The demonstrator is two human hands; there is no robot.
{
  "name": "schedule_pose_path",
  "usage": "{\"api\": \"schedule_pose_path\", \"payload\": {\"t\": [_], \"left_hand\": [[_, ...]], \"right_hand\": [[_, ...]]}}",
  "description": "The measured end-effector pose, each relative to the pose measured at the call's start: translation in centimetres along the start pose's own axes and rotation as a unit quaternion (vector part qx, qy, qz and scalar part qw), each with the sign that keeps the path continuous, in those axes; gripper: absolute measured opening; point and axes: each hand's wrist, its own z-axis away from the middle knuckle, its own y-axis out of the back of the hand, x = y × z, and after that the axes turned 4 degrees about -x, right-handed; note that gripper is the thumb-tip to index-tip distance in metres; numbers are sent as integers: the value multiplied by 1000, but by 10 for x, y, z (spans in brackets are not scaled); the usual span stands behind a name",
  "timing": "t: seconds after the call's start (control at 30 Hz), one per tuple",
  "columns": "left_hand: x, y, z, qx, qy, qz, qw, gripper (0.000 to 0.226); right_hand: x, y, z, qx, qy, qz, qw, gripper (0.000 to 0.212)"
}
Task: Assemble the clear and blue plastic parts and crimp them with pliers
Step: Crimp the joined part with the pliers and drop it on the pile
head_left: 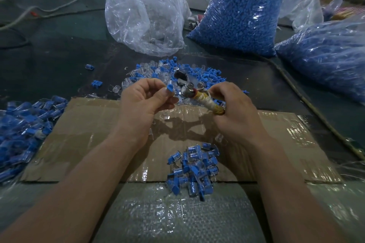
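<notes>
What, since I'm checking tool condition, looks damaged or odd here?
The pliers held in the right hand have a handle bound in yellowish cord, which looks like a makeshift repair. A few stray parts lie on the dark mat left of the mixed pile.

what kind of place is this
Probably an assembly workshop or factory: bulk bags of blue plastic parts, a heap of assembled pieces on the cardboard, the right hand gripping wrapped pliers, the left hand pinching a blue part.

You're in a small factory workshop: bulk bags of blue parts [239,17] and loose piles [167,73] crowd your counter [59,49].
</notes>
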Motion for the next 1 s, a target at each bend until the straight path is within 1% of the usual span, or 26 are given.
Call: {"api": "schedule_pose_path", "payload": {"t": [0.13, 0.23, 0.37, 0.5, 0.73, 0.87, 1.0], "left_hand": [[0, -2, 0, 6, -2, -2, 1000, 16], [0, -2, 1, 7, -9, -12, 1000, 14], [0, -3, 1, 7, -13, -38, 999, 5], [1, -5, 3, 15, -36, -77, 996, 14], [3, -8, 7, 30, -71, -137, 988, 20], [5, -6, 7, 33, -70, -134, 988, 19], [4, -6, 6, 33, -63, -131, 989, 17]], "right_hand": [[-1, -1, 1, -7, 9, -10, 1000, 32], [-2, -1, 2, -21, 10, -17, 1000, 33], [-4, -2, 1, -46, 4, -15, 999, 32], [-5, -1, 1, -51, 3, 4, 999, 29], [-11, 0, 1, -41, 5, 28, 999, 28], [-11, -1, 2, -25, 13, 36, 999, 25], [-8, -4, 1, -28, 12, 30, 999, 32]]}}
